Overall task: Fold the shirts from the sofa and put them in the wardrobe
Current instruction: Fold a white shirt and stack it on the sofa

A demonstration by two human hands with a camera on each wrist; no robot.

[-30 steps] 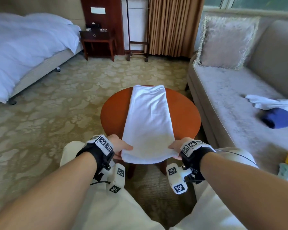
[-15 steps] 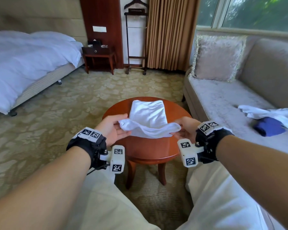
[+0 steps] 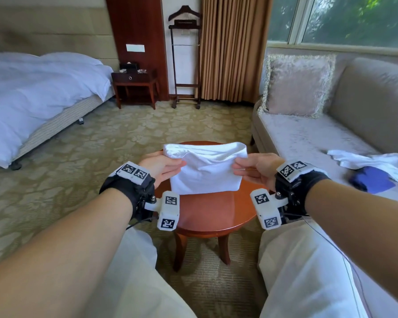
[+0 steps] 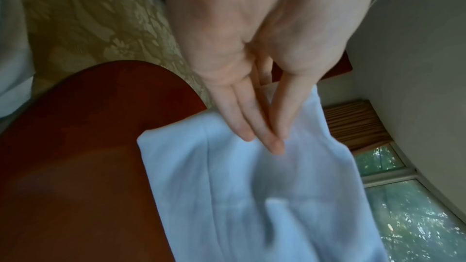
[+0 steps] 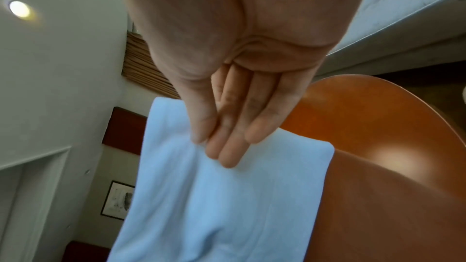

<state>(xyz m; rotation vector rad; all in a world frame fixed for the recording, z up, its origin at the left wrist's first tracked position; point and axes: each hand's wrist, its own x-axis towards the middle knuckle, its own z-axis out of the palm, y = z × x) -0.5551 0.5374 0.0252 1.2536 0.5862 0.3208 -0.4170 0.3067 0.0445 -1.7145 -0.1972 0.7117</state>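
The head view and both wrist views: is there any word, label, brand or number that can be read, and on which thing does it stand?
No readable text in any view.
Wrist bands: square black-and-white code patterns only, no letters or numbers.
White wall plate: blank, or too small to tell.
Framed picture: dark blurred marks, not readable.
White shirt, held by left hand and right hand: no label shows.
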